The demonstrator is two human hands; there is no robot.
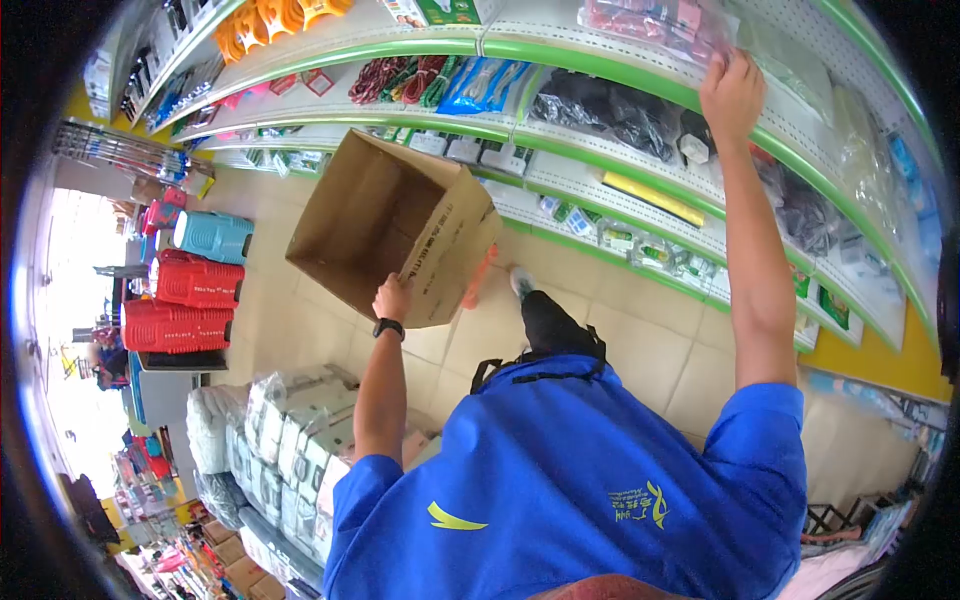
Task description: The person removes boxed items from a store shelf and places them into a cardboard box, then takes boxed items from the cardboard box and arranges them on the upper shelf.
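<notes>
My left hand (392,298) is closed on the near edge of an open, empty-looking cardboard box (450,250), which hangs tilted over the tiled floor with its opening facing left. My right hand (732,92) reaches to the upper shelf, its fingers bent at the edge of clear plastic packages (790,75). Pink items in clear wrap (660,25) lie just left of those fingers. Whether the fingertips grip any plastic is too small to tell.
Green-edged shelves (590,65) curve across the top and right. Coiled ropes (425,78) and black bagged goods (610,112) fill a lower shelf. Red cases (195,280) stand at the left. Wrapped bundles (280,430) are stacked beside my left arm.
</notes>
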